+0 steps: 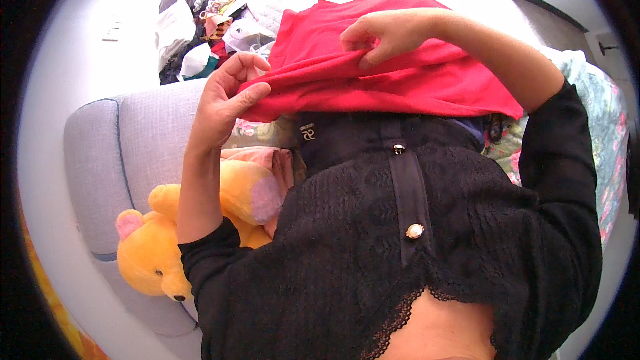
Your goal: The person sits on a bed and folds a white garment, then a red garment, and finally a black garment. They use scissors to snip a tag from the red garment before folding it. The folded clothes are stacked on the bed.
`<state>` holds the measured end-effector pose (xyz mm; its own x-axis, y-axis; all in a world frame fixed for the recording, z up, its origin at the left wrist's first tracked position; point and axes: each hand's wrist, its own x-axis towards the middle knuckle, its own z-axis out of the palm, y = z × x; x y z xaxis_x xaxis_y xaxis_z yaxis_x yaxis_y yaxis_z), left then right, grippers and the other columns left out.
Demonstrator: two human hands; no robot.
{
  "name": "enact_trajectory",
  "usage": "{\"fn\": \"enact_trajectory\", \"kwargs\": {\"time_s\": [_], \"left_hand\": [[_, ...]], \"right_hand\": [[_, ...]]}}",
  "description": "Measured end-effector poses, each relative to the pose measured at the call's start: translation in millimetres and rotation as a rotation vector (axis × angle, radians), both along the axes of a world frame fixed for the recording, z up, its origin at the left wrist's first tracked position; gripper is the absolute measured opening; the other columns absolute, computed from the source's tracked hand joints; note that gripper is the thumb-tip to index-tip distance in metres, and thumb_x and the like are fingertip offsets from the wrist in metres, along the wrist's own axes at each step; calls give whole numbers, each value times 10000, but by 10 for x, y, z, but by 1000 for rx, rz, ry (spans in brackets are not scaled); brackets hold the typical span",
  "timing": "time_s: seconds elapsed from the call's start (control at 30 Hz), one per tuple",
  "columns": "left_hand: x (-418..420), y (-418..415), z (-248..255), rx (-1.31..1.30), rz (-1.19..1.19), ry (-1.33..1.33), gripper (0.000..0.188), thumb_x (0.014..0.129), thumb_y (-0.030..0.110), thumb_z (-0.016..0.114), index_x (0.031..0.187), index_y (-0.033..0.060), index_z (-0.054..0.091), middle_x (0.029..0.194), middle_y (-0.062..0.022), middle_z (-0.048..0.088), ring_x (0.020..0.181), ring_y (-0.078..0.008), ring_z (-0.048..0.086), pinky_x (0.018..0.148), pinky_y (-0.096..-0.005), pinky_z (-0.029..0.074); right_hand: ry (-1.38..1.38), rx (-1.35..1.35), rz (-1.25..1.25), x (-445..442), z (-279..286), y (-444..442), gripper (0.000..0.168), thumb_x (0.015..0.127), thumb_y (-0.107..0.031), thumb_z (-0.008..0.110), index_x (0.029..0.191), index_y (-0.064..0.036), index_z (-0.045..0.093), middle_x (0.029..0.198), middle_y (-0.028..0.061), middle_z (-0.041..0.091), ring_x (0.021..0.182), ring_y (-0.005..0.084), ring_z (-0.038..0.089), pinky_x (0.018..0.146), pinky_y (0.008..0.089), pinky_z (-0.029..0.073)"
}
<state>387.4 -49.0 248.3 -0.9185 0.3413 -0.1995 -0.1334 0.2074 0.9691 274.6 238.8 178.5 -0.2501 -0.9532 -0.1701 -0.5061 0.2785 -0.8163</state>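
A red fabric garment or cloth (430,80) is spread out before me, over my lap, with a long fold along its near part. My left hand (232,90) holds the cloth's left end, thumb on the near side and fingers curled on the far side. Farther to the right, my right hand (395,35) pinches the upper edge of the fold between thumb and fingers. Between the two hands the fabric is drawn fairly taut. Its lower edge lies across dark clothing at my waist. Whether the cloth has sleeves or openings cannot be told.
A heap of mixed clothes (175,27) lies beyond my left hand. A yellow plush bear (145,260) rests on the grey sofa cushion (155,130) by my left arm. Floral fabric (600,105) covers the seat on the right. A white surface stretches behind the red cloth.
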Motion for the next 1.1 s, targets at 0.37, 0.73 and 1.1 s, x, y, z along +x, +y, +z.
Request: {"fn": "enact_trajectory", "kwargs": {"time_s": [0.37, 0.73, 1.1], "left_hand": [[6, -169, -298, 168, 65, -347, 164, 855, 129, 665, 1001, 78, 611, 965, -20, 646, 869, -92, 614, 796, -246, 490], [-274, -111, -501, 375, 100, -267, 288, 868, 53, 607, 1148, 28, 549, 1108, -69, 626, 1001, -146, 604, 910, -292, 465], [-468, -162, -760, 301, -90, -421, 356, 885, 140, 620, 1204, -2, 551, 1111, -70, 632, 967, -129, 615, 862, -263, 483]], "right_hand": [[-296, 159, -150, -264, 771, 604, 313, 780, -186, 705, 1005, 4, 599, 907, 67, 636, 853, 151, 619, 764, 261, 521], [-149, 405, -410, -644, 1251, 1706, 315, 823, -260, 717, 968, 7, 634, 838, 18, 643, 758, 110, 588, 691, 274, 495], [-106, 92, -723, -172, 1648, 2330, 340, 866, -246, 654, 1080, 8, 580, 965, 71, 626, 859, 154, 591, 776, 276, 484]]}}
